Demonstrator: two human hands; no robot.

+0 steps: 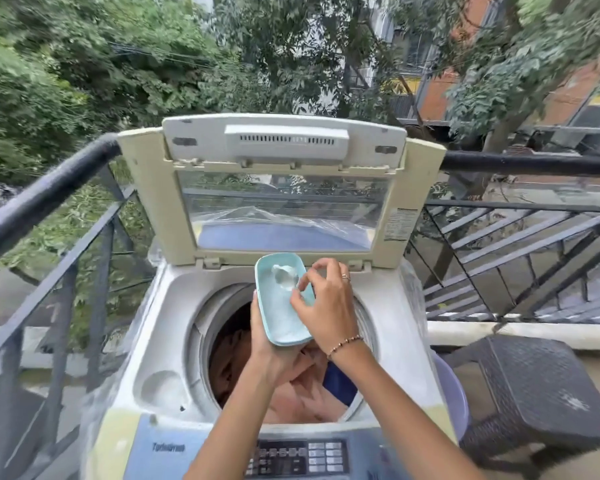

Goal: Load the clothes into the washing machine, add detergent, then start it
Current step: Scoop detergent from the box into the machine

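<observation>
Clothes [291, 396] loaded; left hand [267, 344] grips the detergent box [262, 299], right hand [326, 306] pinches its scoop [284, 280]; dosing and start outstanding.

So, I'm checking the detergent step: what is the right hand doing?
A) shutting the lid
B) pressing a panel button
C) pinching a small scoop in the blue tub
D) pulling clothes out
C: the right hand pinches a clear scoop inside the blue tub, which the left hand holds above the open washer.

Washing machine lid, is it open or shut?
Open. The lid stands up behind the drum, and clothes show inside.
</observation>
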